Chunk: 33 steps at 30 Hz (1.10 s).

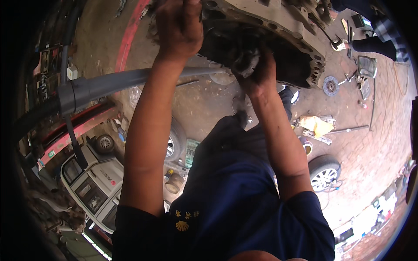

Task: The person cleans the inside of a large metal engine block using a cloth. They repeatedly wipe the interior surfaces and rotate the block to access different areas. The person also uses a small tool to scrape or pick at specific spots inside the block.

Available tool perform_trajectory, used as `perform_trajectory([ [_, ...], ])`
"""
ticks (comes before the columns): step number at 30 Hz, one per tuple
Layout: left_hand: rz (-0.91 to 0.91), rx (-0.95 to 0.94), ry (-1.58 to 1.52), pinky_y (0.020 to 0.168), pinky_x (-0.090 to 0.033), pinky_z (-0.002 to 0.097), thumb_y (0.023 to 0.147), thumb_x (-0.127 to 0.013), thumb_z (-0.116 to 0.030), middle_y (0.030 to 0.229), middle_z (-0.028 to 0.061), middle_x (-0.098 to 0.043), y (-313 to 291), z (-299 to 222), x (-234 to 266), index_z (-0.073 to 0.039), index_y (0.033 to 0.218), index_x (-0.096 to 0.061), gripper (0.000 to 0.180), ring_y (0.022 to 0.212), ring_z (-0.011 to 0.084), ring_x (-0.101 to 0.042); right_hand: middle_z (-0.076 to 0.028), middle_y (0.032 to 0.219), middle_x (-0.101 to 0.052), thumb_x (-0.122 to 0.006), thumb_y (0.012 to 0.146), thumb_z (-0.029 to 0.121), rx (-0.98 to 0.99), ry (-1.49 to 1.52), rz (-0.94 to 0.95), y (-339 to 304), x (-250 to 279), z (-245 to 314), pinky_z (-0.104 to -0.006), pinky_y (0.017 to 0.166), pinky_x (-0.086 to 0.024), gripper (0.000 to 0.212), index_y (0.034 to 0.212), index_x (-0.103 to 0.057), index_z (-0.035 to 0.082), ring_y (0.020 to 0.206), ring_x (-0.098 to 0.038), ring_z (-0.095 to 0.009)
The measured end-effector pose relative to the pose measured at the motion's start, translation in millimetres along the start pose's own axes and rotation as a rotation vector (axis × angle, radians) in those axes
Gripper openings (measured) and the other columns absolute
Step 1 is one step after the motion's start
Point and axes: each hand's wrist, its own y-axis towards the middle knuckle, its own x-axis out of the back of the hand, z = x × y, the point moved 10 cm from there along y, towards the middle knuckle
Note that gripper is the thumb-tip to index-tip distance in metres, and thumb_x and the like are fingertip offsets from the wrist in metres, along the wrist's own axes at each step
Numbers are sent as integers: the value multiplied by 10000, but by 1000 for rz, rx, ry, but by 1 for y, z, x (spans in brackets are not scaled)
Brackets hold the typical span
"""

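An engine block [278, 21] with a pale, bolt-holed flange hangs or rests at the top of the view. Its underside is an open, dark cavity. Inside, my right hand [263, 71] is curled round a shiny dark metal part [247, 64]; the fingertips are partly hidden. Beside the block's left end is my left hand [180, 28], fingers bent into a fist. Whatever it grips is out of sight at the upper edge.
A thick grey pole [130, 78] runs behind my left forearm. On the floor lie a clutch disc [331, 86], a wheel [324, 173], a yellow cloth [317, 125] and tools. A pale van [93, 187] stands left; another person's sleeve [387, 32] shows at upper right.
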Motion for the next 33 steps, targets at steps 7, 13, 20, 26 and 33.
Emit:
perform_trajectory([
  [7,-109,-121,-101,648,-380,479,1068,-387,-334,699,194,-497,5,-13,4,5,771,-517,470,664,401,-509,-23,1093,-724,-554,991,403,-16,130,214,9,-20,-4,-379,873,-604,322,1155,-681,158,974,-696,-196],
  [13,19,-9,-91,616,-355,490,1064,-402,-329,668,208,-468,6,-8,-1,6,728,-477,480,627,421,-495,-18,1095,-723,-556,991,449,-83,171,162,13,-8,-9,-365,841,-603,352,1162,-680,167,970,-697,-191],
  [20,-22,-71,-111,630,-370,496,1069,-401,-332,679,205,-479,11,-20,-2,5,748,-509,479,653,429,-517,-19,1013,-691,-543,1033,472,169,-189,5,8,-15,8,-306,706,-556,389,1226,-637,147,862,-647,-158],
  [26,-60,-94,-40,721,-462,472,1076,-421,-320,814,216,-603,5,-8,-1,15,908,-625,426,762,438,-580,-58,920,-693,-638,1005,296,221,-564,-109,5,11,15,-284,601,-494,274,1152,-659,66,714,-633,-165],
  [33,5,-517,480,918,-466,515,832,-509,81,1275,224,-604,-35,0,-1,34,1557,-325,749,1015,421,-577,-1,722,-623,-824,882,323,147,-1124,-317,-63,58,21,-266,518,-404,299,845,-680,63,588,-535,-88],
])
